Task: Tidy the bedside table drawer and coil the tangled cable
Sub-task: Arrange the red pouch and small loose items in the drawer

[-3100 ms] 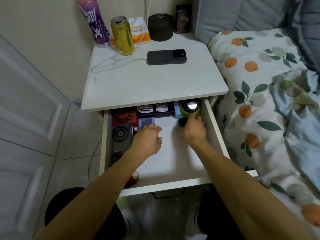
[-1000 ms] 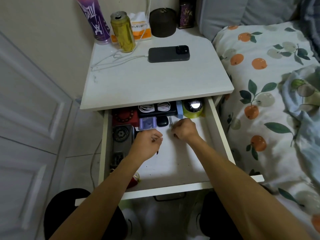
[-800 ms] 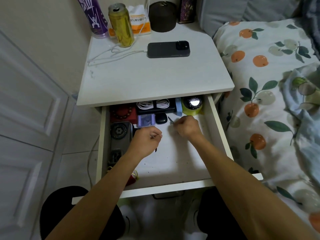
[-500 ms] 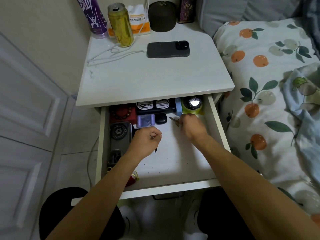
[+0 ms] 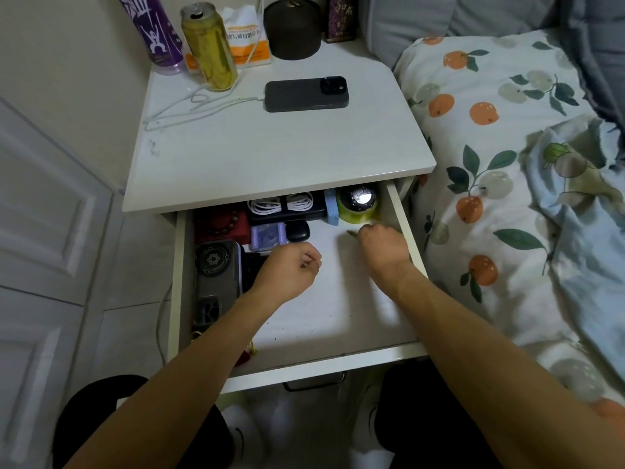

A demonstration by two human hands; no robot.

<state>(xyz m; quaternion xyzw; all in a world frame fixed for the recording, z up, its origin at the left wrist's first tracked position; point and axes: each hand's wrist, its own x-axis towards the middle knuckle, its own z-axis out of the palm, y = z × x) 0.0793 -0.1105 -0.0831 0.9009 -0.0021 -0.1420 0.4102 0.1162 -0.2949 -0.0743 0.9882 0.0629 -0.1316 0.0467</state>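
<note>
Little legible from where I sit. Tissue pack [image 5: 246, 38] at back of my table carries a line of dark Chinese characters above an orange band; too small to make out. Purple bottle [image 5: 152, 28] has white lettering and a white figure, letters cut off. Dark box [image 5: 341, 16] shows gold characters, unreadable.

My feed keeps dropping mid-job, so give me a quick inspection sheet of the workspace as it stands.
Surface: bedside table, its drawer pulled open.
Job's things: coiled white cable at the drawer's back.
Clutter: bead box, black earbud case, old phone, tape roll.
Grippers: left hand curled; right hand pinches a small thin item, kind unclear.
Cables: loose white cable plugged into the phone on top.
Surroundings: bed right, can on top.
</note>
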